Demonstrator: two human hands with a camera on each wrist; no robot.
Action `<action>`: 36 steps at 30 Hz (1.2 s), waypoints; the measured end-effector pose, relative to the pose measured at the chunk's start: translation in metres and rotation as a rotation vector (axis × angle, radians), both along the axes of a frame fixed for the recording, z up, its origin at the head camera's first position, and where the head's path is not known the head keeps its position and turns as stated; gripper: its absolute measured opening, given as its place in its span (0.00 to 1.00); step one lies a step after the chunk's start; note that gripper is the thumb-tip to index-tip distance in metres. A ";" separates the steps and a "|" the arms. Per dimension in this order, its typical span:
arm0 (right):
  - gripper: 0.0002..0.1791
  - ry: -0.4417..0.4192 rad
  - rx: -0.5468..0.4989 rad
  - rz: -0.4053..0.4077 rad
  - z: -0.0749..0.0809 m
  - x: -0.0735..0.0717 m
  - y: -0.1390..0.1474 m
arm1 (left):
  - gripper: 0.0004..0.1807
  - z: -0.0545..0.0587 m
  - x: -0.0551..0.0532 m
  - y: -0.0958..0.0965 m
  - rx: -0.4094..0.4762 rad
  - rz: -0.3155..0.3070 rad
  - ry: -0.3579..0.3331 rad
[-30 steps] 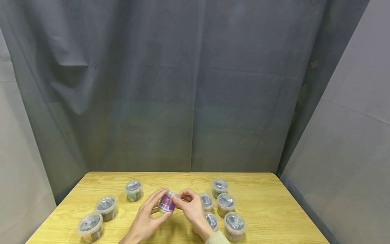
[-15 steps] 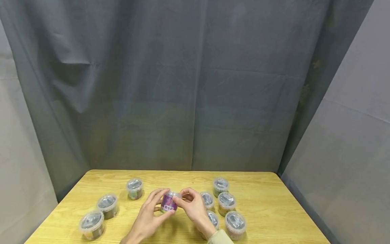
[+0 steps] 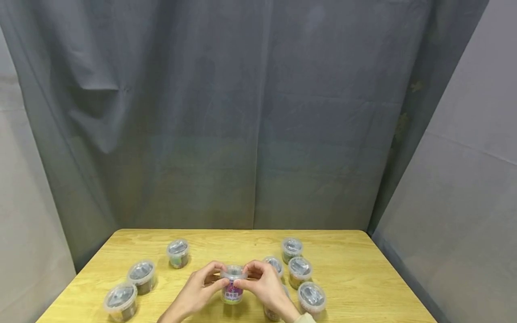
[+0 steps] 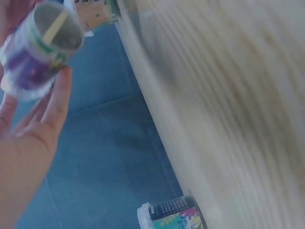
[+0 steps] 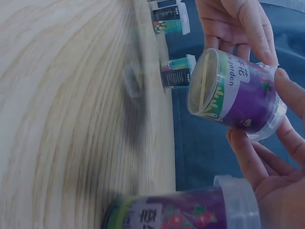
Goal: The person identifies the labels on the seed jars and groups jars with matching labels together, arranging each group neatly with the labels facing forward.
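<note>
My left hand [image 3: 197,288] and my right hand [image 3: 265,288] are both clamped on the purple cup [image 3: 233,294], one from each side, thumbs in front and fingers curled behind. The hold is high, close to the clear rim [image 3: 234,276], I judge because both hands can bear evenly there without covering the label. Whether a lid sits fully home I cannot tell; my fingertips cover too much.

The cup is roughly upright between my hands, label facing me. It hangs above the worktop [image 3: 355,282]: the wrist views show its base with nothing under it, and a pale strip [image 5: 204,82] showing there (stick or sliver, I can't say).

Out from my left hand, well to its left, three lidded tubs: a far tub [image 3: 178,253] by itself, then a middle tub [image 3: 141,276] and a near tub [image 3: 121,302] just beside each other.

The other side is more crowded. An inner tub [image 3: 274,264] is just past my right hand, partly hidden; a half-hidden tub [image 3: 271,315] shows under my wrist. To the right of these run a back tub [image 3: 292,249], a centre tub [image 3: 300,271] and a front tub [image 3: 311,297]. The gap between the groups probably serves as elbow room for two-handed work.
</note>
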State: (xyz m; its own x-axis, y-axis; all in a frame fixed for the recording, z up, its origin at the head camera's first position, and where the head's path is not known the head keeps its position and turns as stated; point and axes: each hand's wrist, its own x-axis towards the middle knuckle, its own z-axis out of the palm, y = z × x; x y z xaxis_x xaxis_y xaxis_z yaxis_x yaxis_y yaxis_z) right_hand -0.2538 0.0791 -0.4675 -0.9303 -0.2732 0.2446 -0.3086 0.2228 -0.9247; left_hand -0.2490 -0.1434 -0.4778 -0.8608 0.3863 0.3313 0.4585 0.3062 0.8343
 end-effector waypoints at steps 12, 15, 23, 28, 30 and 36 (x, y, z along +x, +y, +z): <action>0.15 0.169 0.248 0.039 0.000 0.010 0.020 | 0.12 -0.003 0.000 0.002 -0.028 -0.142 -0.028; 0.14 0.198 0.291 0.068 -0.002 0.009 0.024 | 0.12 -0.003 0.000 0.003 -0.048 -0.160 -0.027; 0.12 0.323 0.440 0.070 -0.011 0.010 0.027 | 0.14 -0.007 0.001 0.003 -0.096 -0.181 0.056; 0.11 0.375 0.515 0.078 -0.012 0.012 0.026 | 0.13 -0.009 0.001 0.003 -0.131 -0.179 0.072; 0.10 0.381 0.532 0.089 -0.012 0.013 0.026 | 0.13 -0.009 0.003 0.003 -0.137 -0.180 0.062; 0.11 0.387 0.566 0.098 -0.011 0.014 0.027 | 0.14 -0.010 0.004 0.003 -0.145 -0.188 0.051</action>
